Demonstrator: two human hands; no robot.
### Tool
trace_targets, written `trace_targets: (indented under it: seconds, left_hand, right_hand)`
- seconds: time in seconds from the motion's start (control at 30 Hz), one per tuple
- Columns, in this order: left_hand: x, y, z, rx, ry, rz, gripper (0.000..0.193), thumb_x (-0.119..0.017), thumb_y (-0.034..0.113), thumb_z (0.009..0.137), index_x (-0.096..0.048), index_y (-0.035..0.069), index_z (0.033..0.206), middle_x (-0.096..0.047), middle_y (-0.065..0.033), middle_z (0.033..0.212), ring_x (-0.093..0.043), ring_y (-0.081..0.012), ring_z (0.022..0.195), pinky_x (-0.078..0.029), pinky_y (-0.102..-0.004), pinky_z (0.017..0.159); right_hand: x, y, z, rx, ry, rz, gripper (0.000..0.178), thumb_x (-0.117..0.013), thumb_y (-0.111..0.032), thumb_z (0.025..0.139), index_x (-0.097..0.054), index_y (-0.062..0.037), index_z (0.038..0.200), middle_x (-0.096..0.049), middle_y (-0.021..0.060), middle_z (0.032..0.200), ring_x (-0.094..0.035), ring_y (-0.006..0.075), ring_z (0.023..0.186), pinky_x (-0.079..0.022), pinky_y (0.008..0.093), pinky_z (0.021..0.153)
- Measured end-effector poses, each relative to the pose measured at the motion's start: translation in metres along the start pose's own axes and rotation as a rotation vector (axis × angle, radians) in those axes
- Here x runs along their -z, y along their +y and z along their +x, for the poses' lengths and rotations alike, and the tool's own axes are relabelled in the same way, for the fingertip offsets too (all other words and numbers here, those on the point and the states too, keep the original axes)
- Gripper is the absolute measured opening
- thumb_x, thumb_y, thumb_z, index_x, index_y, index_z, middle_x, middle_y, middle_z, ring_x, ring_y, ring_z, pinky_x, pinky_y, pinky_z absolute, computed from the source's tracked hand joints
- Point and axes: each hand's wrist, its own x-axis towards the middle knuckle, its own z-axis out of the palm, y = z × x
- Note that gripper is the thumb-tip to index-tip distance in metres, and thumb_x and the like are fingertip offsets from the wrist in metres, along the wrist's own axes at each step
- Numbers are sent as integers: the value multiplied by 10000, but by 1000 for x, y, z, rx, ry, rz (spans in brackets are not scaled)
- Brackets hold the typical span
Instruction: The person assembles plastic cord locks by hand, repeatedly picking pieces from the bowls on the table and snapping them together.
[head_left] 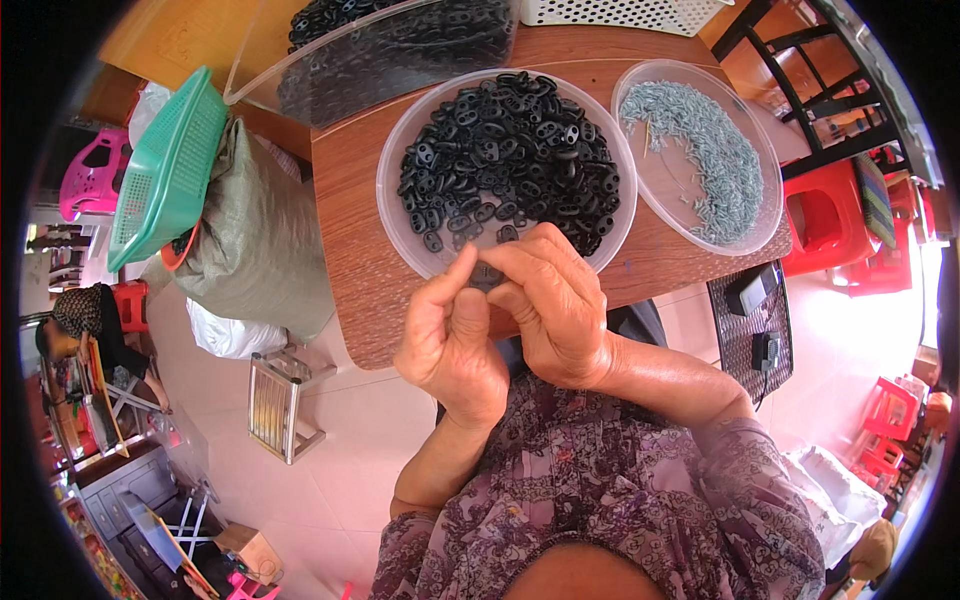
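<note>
Small dark piece (485, 276) held above the near rim of the round plastic tub (392, 232) of black two-holed ovals (510, 140). Left hand (455, 345) and right hand (555, 310): fingers drawn together, pinching at the piece from either side; exact contact partly hidden. Likely fine handwork. Best to steady with one pinch, work with the other, keep over the tub so a slip lands there, not off the tabletop (352, 285).

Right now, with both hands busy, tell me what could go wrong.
The small dark piece between the left hand and right hand might slip loose. The shallow, round translucent plastic tray of slender blue-grey bits sits near the right edge of the brown wooden table; a bump could spill them.
</note>
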Motion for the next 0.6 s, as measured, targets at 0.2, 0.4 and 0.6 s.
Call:
trace_targets:
  seconds: [0.2, 0.4, 0.6]
  left_hand:
    - [1, -8, -3, 10, 18, -66, 231, -592, 71, 858, -580, -92, 1021, -602, -103, 944, -551, -115, 803, -455, -233, 748]
    - [-6, -4, 3, -67, 36, 50, 252, -568, 126, 881, -565, -59, 1054, -588, -56, 845, -531, -79, 695, -449, -203, 634]
    - [-8, 14, 25, 47, -159, 311, 227, -547, 64, 879, -560, -63, 1065, -623, -95, 823, -562, -110, 667, -464, -229, 631]
  right_hand:
    - [-2, 0, -3, 12, 16, -6, 206, -588, 34, 731, -551, 64, 931, -568, 143, 800, -524, 276, 645, -436, 344, 582]
    - [5, 2, 2, -46, -12, 21, 233, -591, 45, 706, -547, 49, 935, -558, 147, 817, -512, 294, 663, -433, 344, 589]
    - [22, -4, 16, -637, -18, 296, 160, -616, -14, 756, -591, 26, 909, -592, 73, 804, -535, 144, 696, -442, 265, 606]
